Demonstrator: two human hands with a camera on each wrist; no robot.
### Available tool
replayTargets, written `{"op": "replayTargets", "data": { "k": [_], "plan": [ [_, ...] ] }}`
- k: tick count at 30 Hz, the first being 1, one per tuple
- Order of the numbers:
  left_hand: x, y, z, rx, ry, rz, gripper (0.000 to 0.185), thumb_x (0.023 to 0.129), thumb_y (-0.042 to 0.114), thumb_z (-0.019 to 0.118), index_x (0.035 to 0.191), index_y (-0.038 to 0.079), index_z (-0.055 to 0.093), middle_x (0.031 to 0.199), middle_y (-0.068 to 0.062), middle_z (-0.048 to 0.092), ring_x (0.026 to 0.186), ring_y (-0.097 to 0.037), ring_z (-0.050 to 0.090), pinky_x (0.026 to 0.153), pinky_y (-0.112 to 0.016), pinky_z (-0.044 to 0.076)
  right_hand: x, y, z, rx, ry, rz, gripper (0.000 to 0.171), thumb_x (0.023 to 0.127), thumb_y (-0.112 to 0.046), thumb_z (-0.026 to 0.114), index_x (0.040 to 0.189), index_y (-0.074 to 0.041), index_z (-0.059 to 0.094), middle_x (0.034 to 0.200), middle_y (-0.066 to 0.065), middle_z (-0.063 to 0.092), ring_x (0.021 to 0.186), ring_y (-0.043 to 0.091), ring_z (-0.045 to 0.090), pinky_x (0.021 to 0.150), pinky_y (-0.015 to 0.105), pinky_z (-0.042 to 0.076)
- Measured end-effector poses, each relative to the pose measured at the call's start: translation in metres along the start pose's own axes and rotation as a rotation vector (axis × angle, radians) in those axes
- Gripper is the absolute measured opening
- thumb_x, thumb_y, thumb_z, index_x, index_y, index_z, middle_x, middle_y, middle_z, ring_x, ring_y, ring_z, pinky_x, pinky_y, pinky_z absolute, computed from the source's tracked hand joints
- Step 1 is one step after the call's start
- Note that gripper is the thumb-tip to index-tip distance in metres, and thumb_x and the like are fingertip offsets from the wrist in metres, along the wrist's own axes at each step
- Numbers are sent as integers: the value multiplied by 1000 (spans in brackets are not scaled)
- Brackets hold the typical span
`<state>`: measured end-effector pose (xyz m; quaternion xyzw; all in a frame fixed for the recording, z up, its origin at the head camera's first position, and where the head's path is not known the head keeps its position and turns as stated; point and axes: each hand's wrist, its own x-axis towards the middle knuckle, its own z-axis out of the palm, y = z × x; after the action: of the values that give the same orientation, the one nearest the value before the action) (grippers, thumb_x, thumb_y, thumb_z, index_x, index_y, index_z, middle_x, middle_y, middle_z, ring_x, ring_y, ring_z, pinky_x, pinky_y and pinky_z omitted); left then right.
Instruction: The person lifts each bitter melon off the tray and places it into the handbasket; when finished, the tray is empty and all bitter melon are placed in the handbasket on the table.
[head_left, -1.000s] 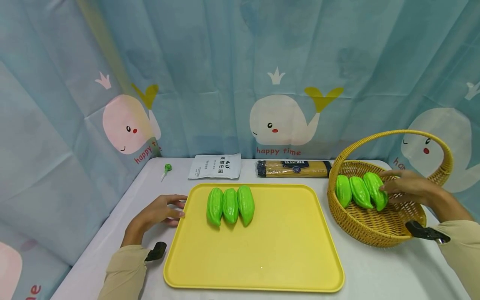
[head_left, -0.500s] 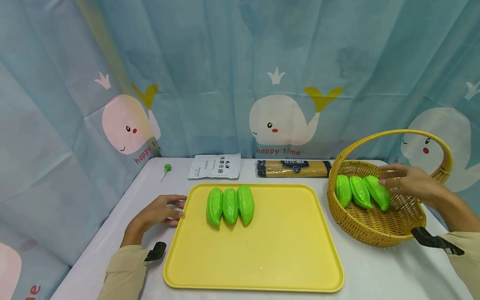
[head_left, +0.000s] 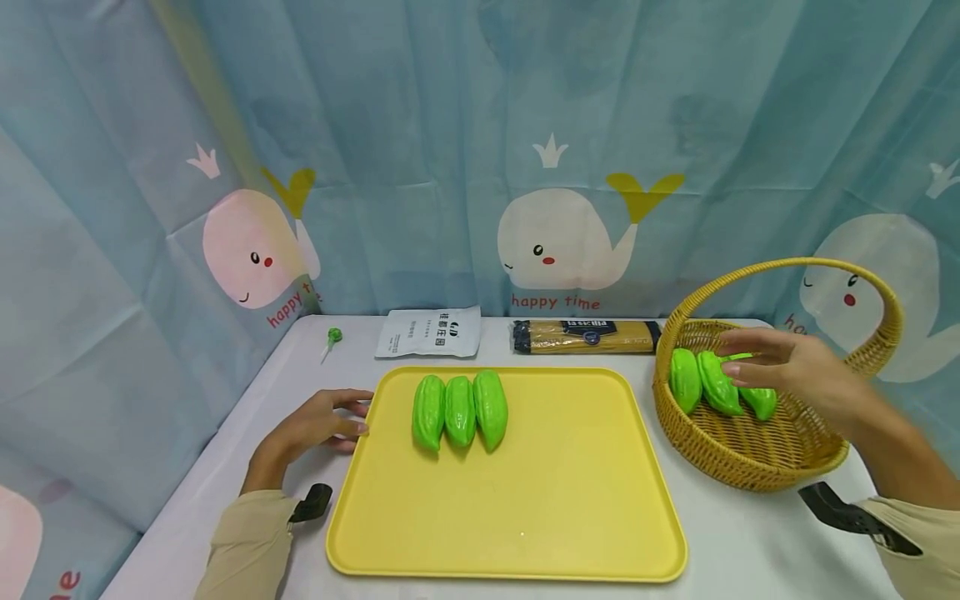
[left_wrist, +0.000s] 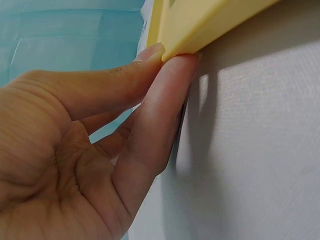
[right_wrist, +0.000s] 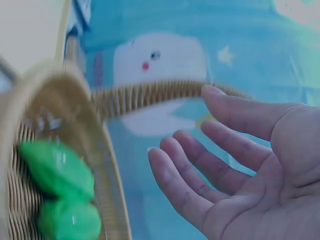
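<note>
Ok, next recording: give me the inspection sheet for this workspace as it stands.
Surface: white table, covered, no spills seen.
Job's things: three green gourds side by side on the yellow tray; three more green gourds in basket inside the wicker basket.
Clutter: white pouch, pasta packet and green lollipop along the far edge.
Grippers: left hand with straight fingers touching the tray's edge; right hand open over the basket, holding nothing.
Cables: nothing seen.
Surroundings: blue whale curtain behind and at the left.
</note>
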<state>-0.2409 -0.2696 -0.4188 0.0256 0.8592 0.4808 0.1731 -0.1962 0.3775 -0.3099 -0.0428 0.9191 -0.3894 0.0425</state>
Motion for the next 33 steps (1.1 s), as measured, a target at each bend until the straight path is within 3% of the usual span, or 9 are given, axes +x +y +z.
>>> {"op": "replayTargets", "data": {
  "k": [3, 9, 15, 23, 33],
  "plan": [
    [0, 0, 0, -3, 3, 2, 68, 94, 8, 77, 155, -2, 49, 138, -23, 59, 87, -19, 69, 74, -32, 65, -2, -11, 14, 59, -14, -71, 55, 104, -29, 71, 152, -10, 53, 127, -20, 66, 107, -9, 63, 85, 22, 57],
    [-1, -1, 0, -7, 6, -1, 68, 94, 7, 77, 155, -2, 49, 138, -23, 59, 84, -19, 69, 73, -32, 65, 2, -34, 51, 153, -91, -189, 54, 101, -18, 74, 148, 2, 56, 130, 10, 68, 106, 3, 70, 85, 29, 63],
    [0, -1, 0, -19, 1, 5, 67, 95, 6, 76, 156, -2, 48, 137, -23, 59, 84, -19, 69, 73, -32, 65, 16, -50, 86, 237, -197, -217, 54, 100, -18, 75, 146, 2, 57, 132, 24, 66, 109, 12, 70, 89, 30, 62],
    [1, 2, 1, -15, 8, 0, 66, 94, 4, 76, 155, -1, 50, 136, -22, 60, 86, -19, 69, 74, -32, 65, 40, -63, 129, 336, -324, -225, 54, 98, -12, 76, 145, 7, 56, 129, 25, 66, 106, 20, 72, 89, 37, 64],
    [-2, 4, 2, -16, 13, -13, 67, 94, 5, 77, 155, -1, 50, 136, -22, 60, 85, -18, 69, 74, -32, 65, 66, -74, 170, 344, -373, -178, 58, 98, -21, 77, 148, 0, 57, 137, 30, 61, 109, 25, 72, 94, 51, 62]
  ]
}}
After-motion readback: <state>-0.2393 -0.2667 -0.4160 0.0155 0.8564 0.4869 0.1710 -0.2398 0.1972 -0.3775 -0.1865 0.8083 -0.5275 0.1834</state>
